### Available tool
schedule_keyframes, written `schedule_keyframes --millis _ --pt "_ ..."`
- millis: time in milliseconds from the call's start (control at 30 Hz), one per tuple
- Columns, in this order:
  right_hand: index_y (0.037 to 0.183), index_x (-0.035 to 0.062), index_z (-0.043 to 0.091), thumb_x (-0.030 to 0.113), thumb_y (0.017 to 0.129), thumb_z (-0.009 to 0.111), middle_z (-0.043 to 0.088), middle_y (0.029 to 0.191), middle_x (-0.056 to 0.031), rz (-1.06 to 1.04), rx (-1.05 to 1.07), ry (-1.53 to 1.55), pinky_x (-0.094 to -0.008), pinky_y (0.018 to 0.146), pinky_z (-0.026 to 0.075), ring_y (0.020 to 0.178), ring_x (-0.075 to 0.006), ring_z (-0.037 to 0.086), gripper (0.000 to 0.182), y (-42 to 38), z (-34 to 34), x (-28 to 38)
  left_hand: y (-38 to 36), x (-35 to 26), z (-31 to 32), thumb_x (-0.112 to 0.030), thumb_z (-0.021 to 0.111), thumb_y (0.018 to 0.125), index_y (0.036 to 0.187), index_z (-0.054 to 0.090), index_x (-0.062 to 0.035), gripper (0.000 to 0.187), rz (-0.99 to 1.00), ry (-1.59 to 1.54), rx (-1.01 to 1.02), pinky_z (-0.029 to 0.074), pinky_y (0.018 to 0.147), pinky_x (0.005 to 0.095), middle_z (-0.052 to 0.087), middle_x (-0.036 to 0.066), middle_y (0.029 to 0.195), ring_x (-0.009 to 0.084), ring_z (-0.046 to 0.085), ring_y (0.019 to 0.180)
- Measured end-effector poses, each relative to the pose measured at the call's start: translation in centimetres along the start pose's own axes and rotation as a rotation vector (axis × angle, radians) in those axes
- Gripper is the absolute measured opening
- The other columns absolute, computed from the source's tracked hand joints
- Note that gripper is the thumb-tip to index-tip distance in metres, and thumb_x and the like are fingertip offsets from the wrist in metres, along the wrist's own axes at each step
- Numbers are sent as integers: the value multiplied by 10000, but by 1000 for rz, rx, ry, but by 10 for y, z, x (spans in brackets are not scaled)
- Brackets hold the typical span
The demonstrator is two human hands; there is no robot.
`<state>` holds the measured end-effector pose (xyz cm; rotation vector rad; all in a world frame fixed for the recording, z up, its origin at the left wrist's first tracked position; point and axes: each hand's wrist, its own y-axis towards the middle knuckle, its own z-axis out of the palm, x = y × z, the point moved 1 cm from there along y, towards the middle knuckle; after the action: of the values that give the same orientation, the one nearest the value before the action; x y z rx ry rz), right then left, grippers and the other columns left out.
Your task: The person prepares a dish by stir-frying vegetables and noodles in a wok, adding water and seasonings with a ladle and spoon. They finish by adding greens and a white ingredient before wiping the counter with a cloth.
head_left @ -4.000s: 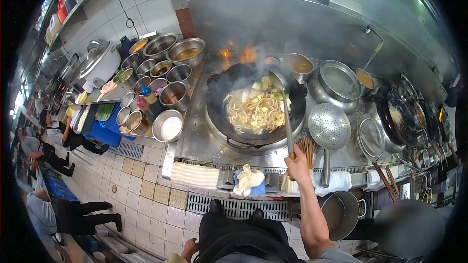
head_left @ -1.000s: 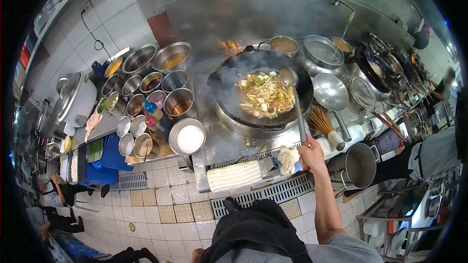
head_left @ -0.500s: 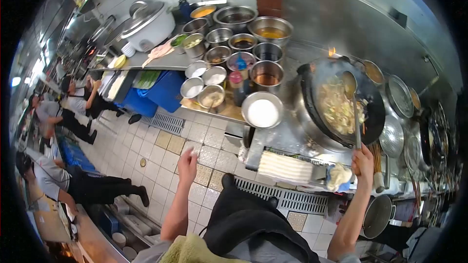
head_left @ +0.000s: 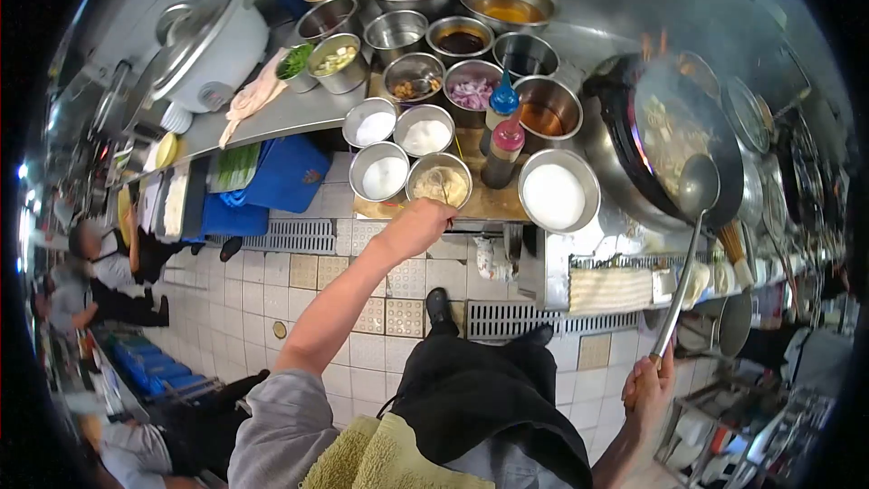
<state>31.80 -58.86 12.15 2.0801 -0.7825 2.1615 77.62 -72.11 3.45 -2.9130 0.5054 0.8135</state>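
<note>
My left hand [head_left: 421,225] is closed at the near edge of a metal bowl of pale yellowish paste or seasoning [head_left: 441,184]; what its fingers hold there is too small to tell. Low on the right, my right hand [head_left: 649,387] grips the handle of a long metal ladle [head_left: 695,195]. The ladle's round head hangs at the near side of a black wok [head_left: 735,163], where sliced food [head_left: 674,140] lies in smoke. Bowls of white powder [head_left: 379,174] and a large bowl of white seasoning [head_left: 554,196] stand around my left hand.
Behind are bowls of sauces, onion [head_left: 472,93] and greens [head_left: 295,62], with two squeeze bottles [head_left: 502,152]. A white cooker [head_left: 213,59] is at the back left. A folded striped cloth [head_left: 611,291] lies at the counter's front. Other people [head_left: 118,254] are at the left.
My left hand has moved forward to the seasoning bowl. My right hand has come back and lower with the ladle, whose head has left the wok's far side. The view has shifted.
</note>
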Motion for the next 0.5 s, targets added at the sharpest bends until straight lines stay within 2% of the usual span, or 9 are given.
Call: schedule_keyframes --millis 67,133,167,233,267,333,367,433,500 --pt "1416 -9 359 39 910 547 504 648 -17 -2 18 62 -204 285 336 370 -59 423 542 -17 20 3 -3 0 -16 -20 630 788 975 689 -13 197 43 -78 2 529 700 413 684 151 878 343 660 786" --pt "1434 -15 339 36 906 539 500 639 -14 -30 -19 45 -195 279 322 361 -53 417 567 -27 29 0 -9 0 -31 -37 658 800 961 687 1 169 38 -49 -225 534 685 388 685 162 855 340 663 759" --pt "1442 -18 326 35 899 537 493 626 -11 -43 -15 28 -194 276 321 357 -52 413 585 -31 35 2 -10 3 -33 -37 658 800 961 687 1 169 43 -55 -227 534 685 388 685 162 855 340 663 759" --pt "1450 -21 314 34 892 536 486 613 -8 -54 -13 4 -194 273 320 353 -51 409 604 -43 44 5 -16 7 -36 -68 650 850 957 681 27 146 36 -66 -560 531 668 371 669 174 823 328 659 729" --pt "1451 -27 310 34 883 537 480 600 -4 -58 -43 -21 -195 271 322 351 -51 408 615 -49 49 7 -19 7 -34 -68 650 850 957 681 27 146 34 -71 -562 531 668 371 669 174 823 328 659 729" --pt "1451 -34 307 34 874 539 473 587 0 -63 -72 -45 -196 268 323 350 -50 407 626 -60 56 11 -27 5 -25 -69 640 890 1023 686 37 176 -201 -309 -658 527 649 332 678 188 835 288 663 699" --pt "1454 -37 300 28 864 532 472 583 1 -59 -54 -33 -197 266 321 349 -50 407 638 -65 59 13 -28 7 -17 -69 640 890 1023 686 37 176 -201 -310 -659 527 649 332 678 188 835 288 663 699" --pt "1457 -40 293 22 854 525 470 578 2 -51 -41 -23 -198 264 320 348 -49 408 649 -79 61 18 -31 11 1 -109 621 929 1081 685 24 212 -250 -347 -596 539 696 302 712 183 902 204 696 758" --pt "1455 -45 295 11 836 518 472 577 -3 -55 -31 12 -204 261 320 340 -54 407 660 -94 63 24 -37 11 12 -121 612 940 1079 679 42 224 -283 -396 -581 546 703 291 716 175 900 190 698 760"
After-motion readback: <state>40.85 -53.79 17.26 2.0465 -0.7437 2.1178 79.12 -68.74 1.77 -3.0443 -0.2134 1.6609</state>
